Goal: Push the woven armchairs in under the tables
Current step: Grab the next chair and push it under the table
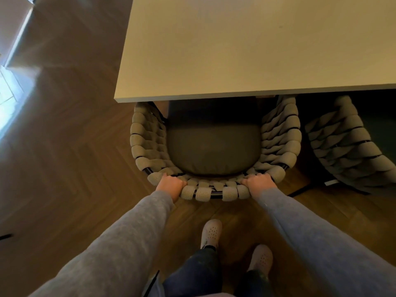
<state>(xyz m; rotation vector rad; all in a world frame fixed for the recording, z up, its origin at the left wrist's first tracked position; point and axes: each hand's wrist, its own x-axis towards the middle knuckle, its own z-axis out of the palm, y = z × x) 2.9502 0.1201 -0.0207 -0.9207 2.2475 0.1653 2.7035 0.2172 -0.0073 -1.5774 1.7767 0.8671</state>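
Both my left hand and right hand grip the woven armchair back (half under the table), needing more pushing.

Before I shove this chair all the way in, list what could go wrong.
1. The left hand and right hand both curl over the back rim of the woven armchair. If it is pushed fully home, fingers might get pinched against the table edge.
2. The neighbouring armchair stands close on the right, so a skewed push could scrape the two together.
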